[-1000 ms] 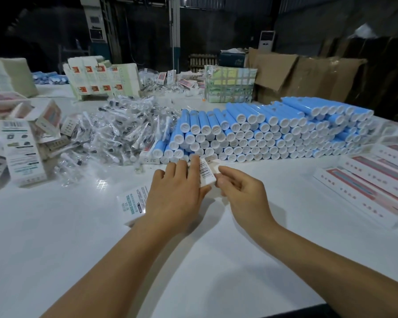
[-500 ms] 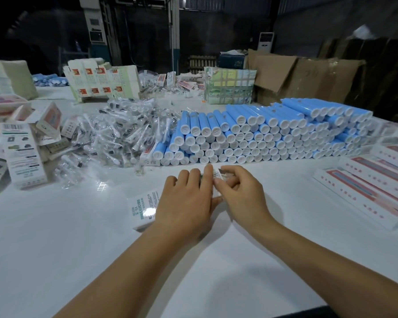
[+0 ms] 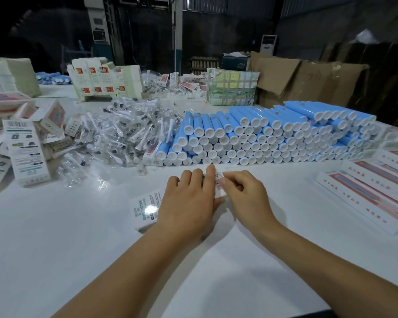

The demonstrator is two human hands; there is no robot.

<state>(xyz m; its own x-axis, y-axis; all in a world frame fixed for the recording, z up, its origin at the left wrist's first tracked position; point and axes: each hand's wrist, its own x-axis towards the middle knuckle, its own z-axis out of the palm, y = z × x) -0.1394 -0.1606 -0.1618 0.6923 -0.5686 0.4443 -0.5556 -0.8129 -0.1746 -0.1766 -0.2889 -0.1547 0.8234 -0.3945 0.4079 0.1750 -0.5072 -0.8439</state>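
The left hand (image 3: 189, 203) lies palm down across the box (image 3: 145, 210), its grip loose: fingers nearly straight and pressed on the top, thumb against the near side. The right hand (image 3: 244, 196) has a tight grip, its curled fingertips pinching the box's end flap (image 3: 218, 182) just beside the left index finger. The box rests flat on the tabletop (image 3: 55, 249), about midway along it and nearer the near edge, in front of the stacked blue tubes (image 3: 274, 134).

A second ago the flap stood up clear of the left fingers and the right hand only touched its edge. Now the right hand has closed in and the flap is bent down against the end, while the box sits slightly further right.

The flap shows a barcode. The box's side has teal print, which seems to read "SONIC ELECTRIC" but is too blurred to be sure.
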